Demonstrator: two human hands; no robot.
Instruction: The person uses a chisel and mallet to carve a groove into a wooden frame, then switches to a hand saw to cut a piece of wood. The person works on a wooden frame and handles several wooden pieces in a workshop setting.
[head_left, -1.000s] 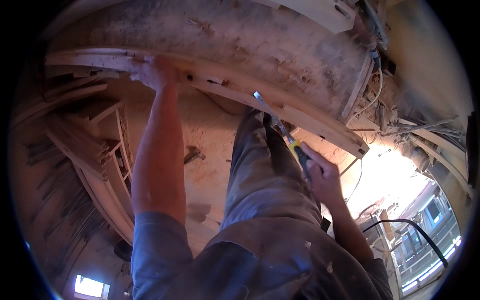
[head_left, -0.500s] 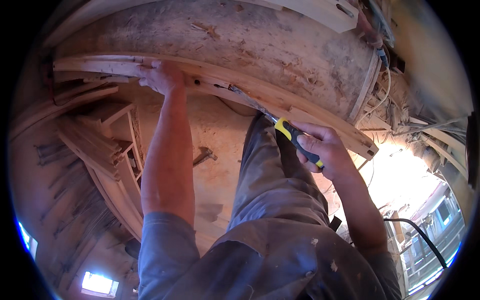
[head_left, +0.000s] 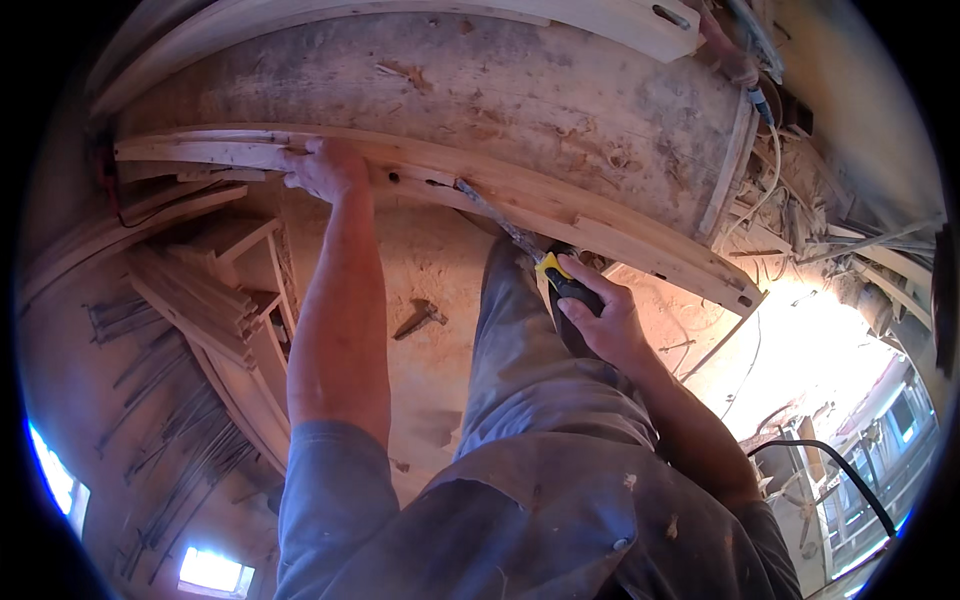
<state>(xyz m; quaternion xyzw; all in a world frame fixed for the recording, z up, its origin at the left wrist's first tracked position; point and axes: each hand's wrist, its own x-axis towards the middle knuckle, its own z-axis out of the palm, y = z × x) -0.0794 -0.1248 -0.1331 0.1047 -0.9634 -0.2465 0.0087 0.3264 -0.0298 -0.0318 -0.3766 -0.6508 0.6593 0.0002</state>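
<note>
Right-hand fingers grip the chisel — long axis slanting, tip pointing forward-left.

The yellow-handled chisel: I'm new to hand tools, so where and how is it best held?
Likely by its thick handle, from the lower right, as the right hand does: that end slants back toward the person, while the narrow metal blade points away, toward the wooden beam.

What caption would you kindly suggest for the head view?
Left hand on a wooden beam; right hand holds a chisel near a slot.
</note>
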